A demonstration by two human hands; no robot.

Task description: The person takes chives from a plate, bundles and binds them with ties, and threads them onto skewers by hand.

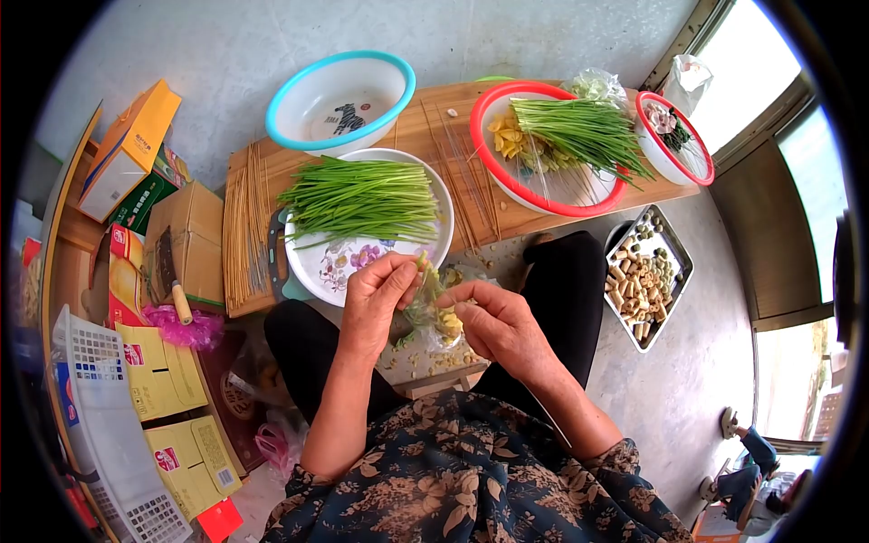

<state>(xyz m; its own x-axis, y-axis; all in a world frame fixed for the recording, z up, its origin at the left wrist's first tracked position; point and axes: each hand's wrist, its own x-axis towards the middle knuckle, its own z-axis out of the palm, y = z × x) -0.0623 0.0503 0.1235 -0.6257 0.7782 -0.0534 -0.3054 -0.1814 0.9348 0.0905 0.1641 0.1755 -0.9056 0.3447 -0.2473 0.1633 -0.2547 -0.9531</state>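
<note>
My left hand (384, 282) is closed, thumb against fingers, on a pale green vegetable piece (422, 262). Beside it, the fingers of my right hand (500, 328) are curled together, and a thin bamboo skewer (553, 421) sticks out past the wrist. Below and between both hands is a clear plastic bag (437, 337) with yellowish pieces in it. Just beyond my left hand, a white flowered plate (319, 271) bears a thick bundle of cut green stalks (362, 201).
Bamboo skewers (246, 237) lie at the wooden table's left end. Behind the plate stands a blue-rimmed basin (299, 122). A red-rimmed basin (579, 208) holds more stalks and yellow pieces. On the floor, a metal tray (644, 342) holds pale rolls. A knife (172, 279) and boxes (167, 371) are left; a person (760, 493) is lower right.
</note>
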